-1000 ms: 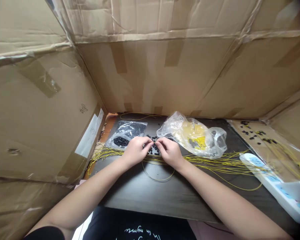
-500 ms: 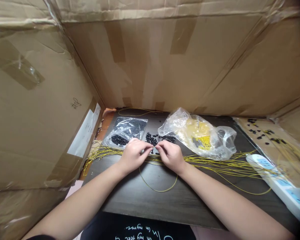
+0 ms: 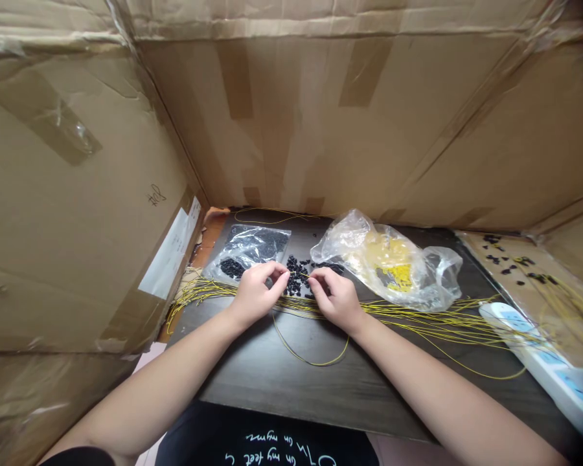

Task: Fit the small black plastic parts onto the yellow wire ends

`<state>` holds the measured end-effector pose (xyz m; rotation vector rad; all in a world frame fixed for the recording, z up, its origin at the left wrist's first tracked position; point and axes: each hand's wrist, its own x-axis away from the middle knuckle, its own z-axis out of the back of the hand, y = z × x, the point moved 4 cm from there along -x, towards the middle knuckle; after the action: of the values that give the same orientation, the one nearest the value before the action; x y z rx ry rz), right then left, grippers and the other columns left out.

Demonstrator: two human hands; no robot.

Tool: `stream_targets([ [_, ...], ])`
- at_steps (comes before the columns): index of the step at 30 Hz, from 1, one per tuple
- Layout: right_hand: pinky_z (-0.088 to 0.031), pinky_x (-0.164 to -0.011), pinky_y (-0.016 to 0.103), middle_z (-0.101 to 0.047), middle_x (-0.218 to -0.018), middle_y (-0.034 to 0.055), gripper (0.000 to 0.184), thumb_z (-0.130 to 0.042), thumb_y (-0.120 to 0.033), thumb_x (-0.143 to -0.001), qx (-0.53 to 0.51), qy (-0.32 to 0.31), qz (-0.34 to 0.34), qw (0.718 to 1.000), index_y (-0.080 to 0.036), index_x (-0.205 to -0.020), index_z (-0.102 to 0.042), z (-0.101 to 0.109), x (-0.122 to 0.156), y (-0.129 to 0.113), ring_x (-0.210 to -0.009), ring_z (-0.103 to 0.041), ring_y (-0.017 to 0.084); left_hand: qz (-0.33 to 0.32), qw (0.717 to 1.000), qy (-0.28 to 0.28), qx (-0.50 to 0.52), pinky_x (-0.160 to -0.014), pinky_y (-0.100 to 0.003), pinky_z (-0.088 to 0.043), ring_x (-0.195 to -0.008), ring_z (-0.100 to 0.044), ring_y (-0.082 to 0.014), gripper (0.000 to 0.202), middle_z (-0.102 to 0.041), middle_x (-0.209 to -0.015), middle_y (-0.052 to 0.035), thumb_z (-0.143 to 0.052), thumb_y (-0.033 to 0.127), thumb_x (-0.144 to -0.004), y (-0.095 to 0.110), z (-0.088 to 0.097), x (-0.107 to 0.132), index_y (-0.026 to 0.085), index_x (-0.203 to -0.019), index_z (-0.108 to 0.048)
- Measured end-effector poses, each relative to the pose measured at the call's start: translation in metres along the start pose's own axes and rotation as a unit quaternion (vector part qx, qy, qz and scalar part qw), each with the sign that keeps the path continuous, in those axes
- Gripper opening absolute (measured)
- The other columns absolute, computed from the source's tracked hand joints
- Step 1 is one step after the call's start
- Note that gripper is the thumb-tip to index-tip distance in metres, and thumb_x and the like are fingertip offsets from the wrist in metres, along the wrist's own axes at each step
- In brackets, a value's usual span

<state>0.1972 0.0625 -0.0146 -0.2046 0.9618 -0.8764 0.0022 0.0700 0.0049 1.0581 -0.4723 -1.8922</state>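
My left hand [image 3: 261, 291] is closed in a pinch, with a short bit of yellow wire showing at its fingertips. My right hand [image 3: 336, 299] pinches another yellow end facing it, and a small gap lies between the two. Below them a thin yellow wire [image 3: 312, 365] hangs in a loop from hand to hand over the dark table. Loose small black parts [image 3: 297, 275] lie just behind the fingertips. A bundle of yellow wires [image 3: 432, 323] runs across the table under both hands. Any tiny part inside the fingers is hidden.
A clear bag of black parts [image 3: 260, 246] lies at the back left. Right of centre sits a clear plastic bag [image 3: 352, 243] with yellow pieces [image 3: 398, 275]. A white power strip [image 3: 539, 356] stands at right, beside cardboard [image 3: 495, 252] bearing black parts. Cardboard walls [image 3: 291, 129] enclose the table.
My hands have drawn apart from fingertips nearly touching, opening a gap with yellow wire ends showing in it. The black parts between them are more visible. The view has shifted slightly.
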Motion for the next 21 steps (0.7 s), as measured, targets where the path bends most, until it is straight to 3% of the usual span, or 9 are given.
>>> stream_targets([
  [15,-0.052,-0.066,0.031,-0.069,-0.087,0.0055,0.014,-0.053,-0.029,-0.1,-0.025,0.06,-0.044,0.997,-0.02,-0.1,-0.065,0.0049,0.0004,0.0043,-0.069,-0.061,0.016,-0.026,0.999,-0.007,-0.033,-0.08,-0.032,-0.049,-0.075,-0.065,-0.0157,0.014,-0.072,-0.08,-0.0004,-0.06,0.03,-0.095,0.0011,-0.0006,0.0009,0.021,-0.089,-0.068],
  [21,-0.049,-0.063,0.03,-0.065,-0.08,0.0035,0.011,-0.055,-0.025,-0.098,-0.044,0.07,-0.013,0.996,-0.021,-0.1,-0.065,0.0079,-0.0005,-0.0021,-0.065,-0.057,0.015,-0.033,0.999,-0.017,-0.034,-0.081,-0.033,-0.047,-0.075,-0.065,-0.0154,0.013,-0.073,-0.081,0.0002,-0.059,0.029,-0.095,0.0023,-0.0019,0.0012,0.021,-0.09,-0.068],
])
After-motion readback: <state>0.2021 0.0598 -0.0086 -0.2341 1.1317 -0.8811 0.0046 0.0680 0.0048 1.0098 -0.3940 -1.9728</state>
